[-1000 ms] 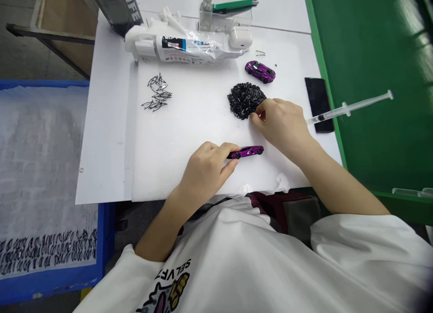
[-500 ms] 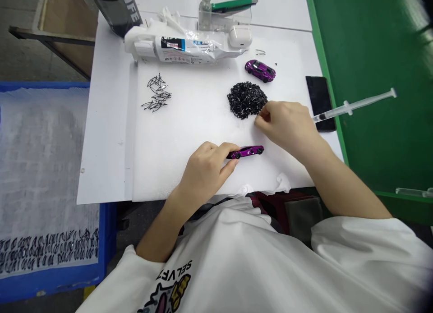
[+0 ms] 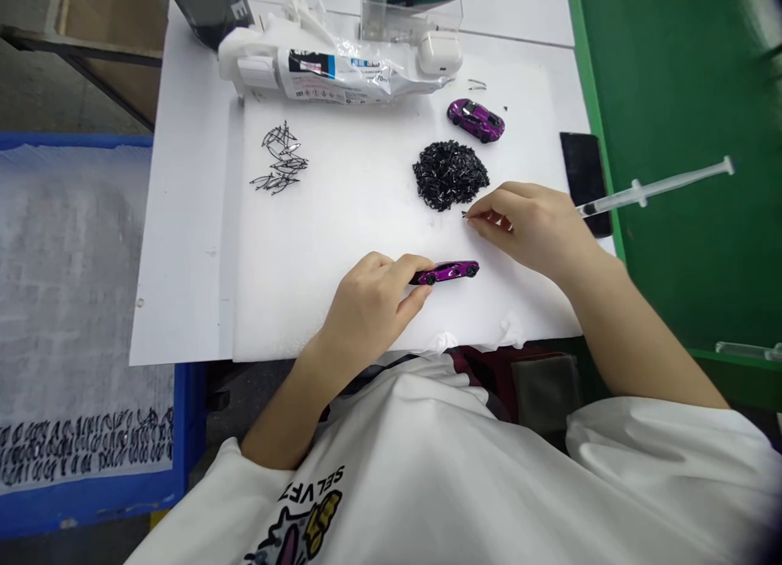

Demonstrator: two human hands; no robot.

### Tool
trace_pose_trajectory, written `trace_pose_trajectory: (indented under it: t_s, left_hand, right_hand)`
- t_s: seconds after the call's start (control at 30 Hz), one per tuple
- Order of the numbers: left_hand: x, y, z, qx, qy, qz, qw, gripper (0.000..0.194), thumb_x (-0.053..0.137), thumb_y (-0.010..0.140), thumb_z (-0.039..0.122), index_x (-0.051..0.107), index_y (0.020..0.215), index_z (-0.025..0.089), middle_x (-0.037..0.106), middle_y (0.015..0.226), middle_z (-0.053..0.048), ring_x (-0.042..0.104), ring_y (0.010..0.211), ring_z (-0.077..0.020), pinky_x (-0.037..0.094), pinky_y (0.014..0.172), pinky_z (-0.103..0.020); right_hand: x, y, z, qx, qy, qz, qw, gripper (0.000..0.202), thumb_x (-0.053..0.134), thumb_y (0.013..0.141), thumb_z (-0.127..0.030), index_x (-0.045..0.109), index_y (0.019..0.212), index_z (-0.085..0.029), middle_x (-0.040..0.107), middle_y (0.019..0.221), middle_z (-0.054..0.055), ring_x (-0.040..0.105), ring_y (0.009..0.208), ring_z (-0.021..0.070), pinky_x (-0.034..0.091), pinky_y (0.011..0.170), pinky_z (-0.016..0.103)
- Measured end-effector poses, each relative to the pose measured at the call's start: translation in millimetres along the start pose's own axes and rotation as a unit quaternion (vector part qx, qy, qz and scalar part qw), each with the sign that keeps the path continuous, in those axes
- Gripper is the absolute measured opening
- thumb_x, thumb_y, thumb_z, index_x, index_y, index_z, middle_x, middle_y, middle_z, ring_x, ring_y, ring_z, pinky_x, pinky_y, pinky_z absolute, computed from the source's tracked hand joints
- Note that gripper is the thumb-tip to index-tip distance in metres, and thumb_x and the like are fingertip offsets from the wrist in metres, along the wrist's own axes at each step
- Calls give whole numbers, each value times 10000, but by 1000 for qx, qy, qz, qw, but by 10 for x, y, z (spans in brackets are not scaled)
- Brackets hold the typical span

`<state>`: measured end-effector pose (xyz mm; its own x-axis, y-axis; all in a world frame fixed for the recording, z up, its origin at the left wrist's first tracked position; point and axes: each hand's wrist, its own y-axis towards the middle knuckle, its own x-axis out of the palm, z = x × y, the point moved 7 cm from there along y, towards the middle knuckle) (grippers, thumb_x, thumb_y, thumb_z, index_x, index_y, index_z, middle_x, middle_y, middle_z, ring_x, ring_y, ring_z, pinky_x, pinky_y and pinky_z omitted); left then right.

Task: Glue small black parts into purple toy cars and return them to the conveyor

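Between the thumb and fingers of my left hand [image 3: 374, 304] is a purple toy car [image 3: 452, 272], held by one end with its side facing me. My right hand [image 3: 529, 223] pinches a tiny black piece [image 3: 464, 214] at its fingertips; its exact shape is too small to make out. Just beyond those fingertips lies a heap of small shiny black pieces [image 3: 450, 176]. A second purple toy car [image 3: 476, 120] rests behind the heap on the white foam sheet [image 3: 342, 215].
A white tube [image 3: 342, 72] and an earbud case [image 3: 440, 54] lie along the back. Thin black loop-shaped parts [image 3: 282, 159] are at the left. On the right, a syringe [image 3: 656, 189] lies across a dark phone [image 3: 585, 174]. A blue tray [image 3: 91, 508] stands at lower left.
My right hand has drawn slightly away from the heap, and a tiny black piece now shows at its fingertips. The left hand keeps its hold on the car. The view has shifted a little.
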<state>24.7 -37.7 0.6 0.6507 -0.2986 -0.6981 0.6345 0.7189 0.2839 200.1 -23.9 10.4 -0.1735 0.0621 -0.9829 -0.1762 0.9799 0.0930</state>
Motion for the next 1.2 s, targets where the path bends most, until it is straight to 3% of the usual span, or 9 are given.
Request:
trace_pose_trajectory:
  t_s: [0.17, 0.37, 0.5, 0.63, 0.87, 1.07, 1.2]
  left_hand:
    - [3, -2, -3, -1, 2, -1, 1000, 196, 609, 820, 162, 598, 1015, 186, 665, 815, 6, 584, 784, -146, 480, 693, -250]
    - [4, -9, -5, -1, 4, -1, 1000, 199, 611, 818, 162, 598, 1016, 183, 665, 821, 4, 582, 785, -146, 475, 688, -248]
    - [8, -6, -6, -3, 3, -6, 1000, 201, 611, 820, 168, 597, 1020, 186, 665, 819, 4, 579, 789, -147, 476, 695, -253]
    - [8, -4, -4, 0, 1, -4, 1000, 191, 609, 822, 166, 601, 1012, 181, 665, 810, -1, 578, 780, -147, 476, 690, -253]
    - [7, 2, -6, -5, 2, -4, 1000, 186, 605, 823, 166, 602, 1009, 183, 656, 792, 0, 579, 766, -145, 475, 681, -254]
    - [0, -3, 1, -6, 2, -7, 1000, 191, 607, 823, 170, 603, 1014, 181, 653, 786, -2, 581, 773, -149, 476, 680, -254]
    - [3, -2, 0, -5, 1, -8, 1000, 196, 609, 821, 165, 601, 1016, 181, 662, 804, -3, 580, 776, -150, 476, 681, -255]
  right_hand:
    - [51, 78, -4, -20, -46, 5, 999, 160, 506, 807, -207, 655, 839, -157, 638, 757, 65, 553, 619, 161, 421, 566, 289]
    - [121, 170, 3, -50, -81, -17, 995, 235, 426, 850, -238, 639, 877, -145, 654, 810, 98, 582, 701, 190, 408, 602, 310]
    - [95, 142, 0, -23, -45, -19, 999, 232, 419, 856, -244, 632, 884, -156, 663, 843, 87, 588, 710, 187, 413, 596, 306]
    - [18, 24, -4, 43, -96, 13, 994, 213, 469, 827, -260, 652, 794, -155, 656, 751, 85, 583, 679, 197, 371, 535, 302]
    - [92, -54, 173, 63, 122, -33, 990, 166, 539, 786, -271, 693, 822, -221, 655, 781, 27, 559, 644, 144, 444, 589, 291]
    - [94, 27, 169, 6, 128, -74, 989, 159, 520, 794, -255, 672, 817, -214, 644, 842, 47, 582, 699, 157, 470, 644, 306]
    - [72, 46, 130, -23, 73, -60, 995, 136, 528, 797, -256, 655, 805, -205, 629, 801, 43, 543, 615, 134, 450, 591, 292]
